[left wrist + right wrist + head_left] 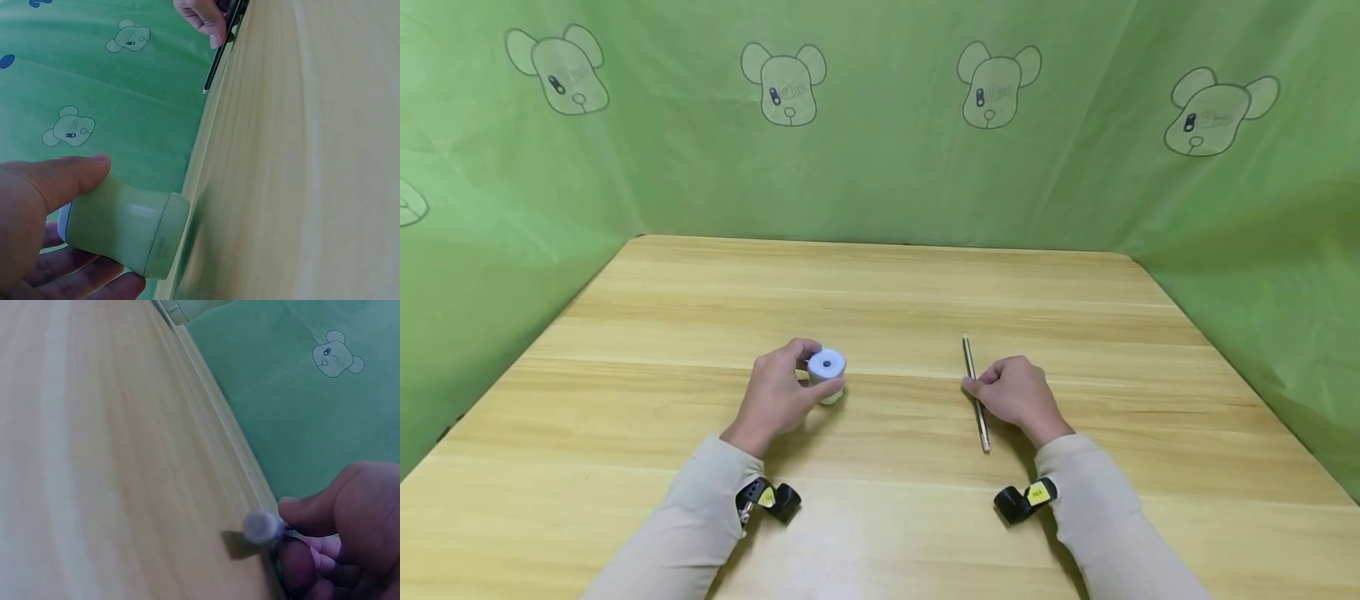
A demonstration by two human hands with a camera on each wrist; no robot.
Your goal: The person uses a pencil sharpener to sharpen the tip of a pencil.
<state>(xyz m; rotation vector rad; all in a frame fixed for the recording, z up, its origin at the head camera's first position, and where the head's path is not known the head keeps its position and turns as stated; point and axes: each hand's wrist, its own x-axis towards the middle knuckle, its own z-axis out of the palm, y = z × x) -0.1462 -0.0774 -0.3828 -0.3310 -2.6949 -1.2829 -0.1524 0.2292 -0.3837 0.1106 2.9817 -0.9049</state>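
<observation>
My left hand [778, 392] holds a small pale-green pencil sharpener [827, 377] between thumb and fingers. Its whitish top has a dark hole in the middle and faces up. In the left wrist view the sharpener [125, 228] shows a green body flaring to a wider base, close to the tabletop. Over to the right, my right hand [1015, 392] pinches a dark, striped pencil [969, 358] near its middle. The pencil's tip points away from me. Its pale blunt end [261, 527] looks blurred in the right wrist view. Whether the pencil touches the table I cannot tell.
Both hands are over a light wood-grain table [880, 292]. A green cloth [880, 183] printed with bear heads hangs behind it and along both sides. Black wrist cameras [786, 502] are strapped over the sleeves.
</observation>
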